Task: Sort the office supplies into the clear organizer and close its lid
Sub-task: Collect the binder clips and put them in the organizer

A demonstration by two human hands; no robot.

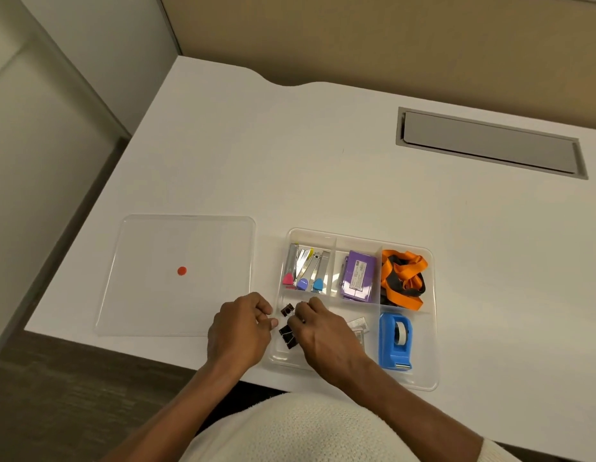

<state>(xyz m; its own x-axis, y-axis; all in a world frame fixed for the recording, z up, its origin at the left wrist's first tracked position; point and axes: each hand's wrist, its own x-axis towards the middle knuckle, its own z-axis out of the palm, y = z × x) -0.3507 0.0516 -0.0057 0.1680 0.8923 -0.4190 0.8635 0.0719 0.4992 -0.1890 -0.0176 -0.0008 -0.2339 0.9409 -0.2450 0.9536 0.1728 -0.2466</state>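
Observation:
The clear organizer (433, 328) sits at the desk's near edge with its lid off. Its back compartments hold colourful metal clips (306, 271), a purple pack (358, 280) and an orange lanyard (401, 278). A blue tape dispenser (395, 340) fills the front right one. Black binder clips (287, 328) lie in the front left compartment. My right hand (323, 331) is curled over them, fingertips down among the clips; whether it grips one is hidden. My left hand (238, 328) is loosely closed at the organizer's left rim. The clear lid (176, 275) with a red dot lies flat to the left.
Small silver staple strips (358, 326) lie in the front middle of the organizer. A grey cable-port cover (490, 143) is set into the white desk (290, 161) at the back right. The desk's near edge runs just below the organizer.

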